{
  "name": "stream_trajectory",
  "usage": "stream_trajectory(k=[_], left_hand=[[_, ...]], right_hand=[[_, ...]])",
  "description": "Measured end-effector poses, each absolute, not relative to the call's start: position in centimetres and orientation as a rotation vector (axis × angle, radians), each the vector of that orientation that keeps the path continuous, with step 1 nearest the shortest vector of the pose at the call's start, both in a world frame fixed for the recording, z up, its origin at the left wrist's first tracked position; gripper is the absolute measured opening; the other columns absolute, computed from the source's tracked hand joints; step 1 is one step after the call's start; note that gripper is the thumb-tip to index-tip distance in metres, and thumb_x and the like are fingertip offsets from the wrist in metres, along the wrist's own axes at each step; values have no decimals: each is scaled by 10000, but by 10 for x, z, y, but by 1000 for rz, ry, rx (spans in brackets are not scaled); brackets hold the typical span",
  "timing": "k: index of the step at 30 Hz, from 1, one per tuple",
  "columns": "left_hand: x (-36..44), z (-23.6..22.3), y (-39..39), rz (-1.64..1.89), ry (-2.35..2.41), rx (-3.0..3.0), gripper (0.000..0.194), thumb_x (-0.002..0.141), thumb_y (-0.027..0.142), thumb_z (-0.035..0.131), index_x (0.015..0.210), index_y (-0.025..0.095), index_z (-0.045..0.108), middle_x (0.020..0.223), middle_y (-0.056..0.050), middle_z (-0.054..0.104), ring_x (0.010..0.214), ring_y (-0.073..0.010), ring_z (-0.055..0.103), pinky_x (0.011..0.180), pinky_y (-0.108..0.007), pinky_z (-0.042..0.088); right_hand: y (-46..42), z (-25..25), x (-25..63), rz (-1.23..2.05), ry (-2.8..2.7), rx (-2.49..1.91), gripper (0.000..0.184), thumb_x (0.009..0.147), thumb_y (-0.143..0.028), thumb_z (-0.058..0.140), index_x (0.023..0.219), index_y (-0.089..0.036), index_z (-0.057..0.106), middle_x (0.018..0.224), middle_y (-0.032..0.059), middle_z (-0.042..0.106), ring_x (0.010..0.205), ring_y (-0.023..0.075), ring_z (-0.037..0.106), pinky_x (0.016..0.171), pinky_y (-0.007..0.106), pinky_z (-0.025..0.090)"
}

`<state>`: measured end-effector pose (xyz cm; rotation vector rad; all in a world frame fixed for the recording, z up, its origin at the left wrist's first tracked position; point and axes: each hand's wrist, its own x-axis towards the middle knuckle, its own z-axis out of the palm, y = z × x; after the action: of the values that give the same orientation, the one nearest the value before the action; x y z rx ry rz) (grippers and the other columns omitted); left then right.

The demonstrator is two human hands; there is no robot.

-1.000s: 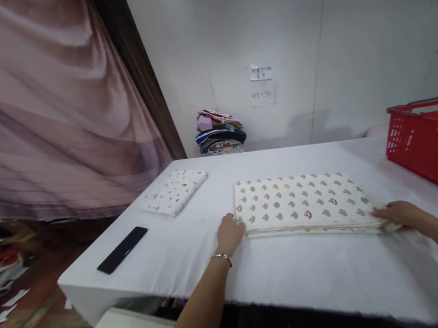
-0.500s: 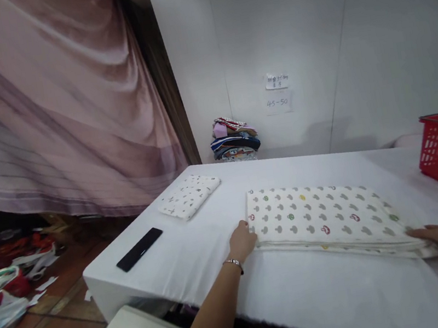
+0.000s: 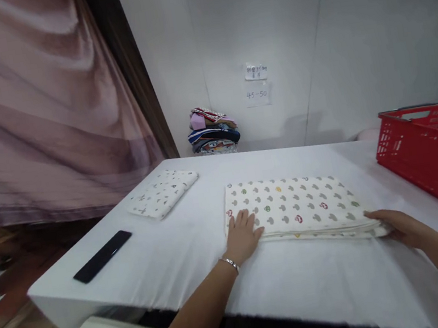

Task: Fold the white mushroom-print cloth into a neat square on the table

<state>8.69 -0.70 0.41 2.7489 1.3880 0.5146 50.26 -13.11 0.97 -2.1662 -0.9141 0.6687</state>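
A folded white cloth with mushroom print [image 3: 292,205] lies on the white-covered table in front of me, its layered edge towards me. My left hand [image 3: 244,236] rests flat on its near left corner, fingers spread. At the near right corner, my right hand [image 3: 397,224] pinches the layers, thumb on top and the other fingers partly hidden beneath. A second folded white cloth with small dark prints [image 3: 165,193] sits to the left, apart from both hands.
A black flat object, perhaps a phone [image 3: 102,255], lies near the left edge of the table [image 3: 168,261]. On the right stands a red plastic basket [image 3: 431,163]. Folded fabrics [image 3: 214,131] are stacked behind the table, by the wall. A pink curtain [image 3: 35,104] hangs at left.
My left hand has gone from gripping the cloth's left edge to lying flat on its near left corner. My right hand keeps its hold. The view swung left, then back.
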Motion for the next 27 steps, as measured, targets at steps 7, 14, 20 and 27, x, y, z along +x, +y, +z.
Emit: stream_trajectory(k=[7,14,20,27], left_hand=[[83,3,-19,603,1391,2731,427,889,457,405,1228,223,517,1404,-82,416,1317,-265,319,1068,-513,247],[11,15,-17,956,1675,2246,206,838,273,498,956,195,648,986,-49,662,942,-185,579,874,-344,440],[-9,10,-30,853,1640,2082,148,799,266,524,818,217,662,828,-6,651,806,-153,580,750,-286,446],[12,17,-37,768,1726,2084,100,765,274,570,774,197,633,838,-16,628,828,-162,559,748,-278,420]], right_hand=[[-133,3,508,1072,-403,-1915,199,616,-299,740,729,-183,624,682,38,641,561,169,578,428,237,498],[-137,6,501,983,-420,-1868,154,622,-253,741,691,-212,610,710,50,641,536,153,574,396,212,482],[-137,9,496,970,-399,-1852,142,628,-228,737,679,-213,605,702,49,621,536,150,569,403,212,488],[-140,6,496,946,-410,-1821,194,606,-250,764,728,-217,617,785,43,641,611,160,599,453,215,521]])
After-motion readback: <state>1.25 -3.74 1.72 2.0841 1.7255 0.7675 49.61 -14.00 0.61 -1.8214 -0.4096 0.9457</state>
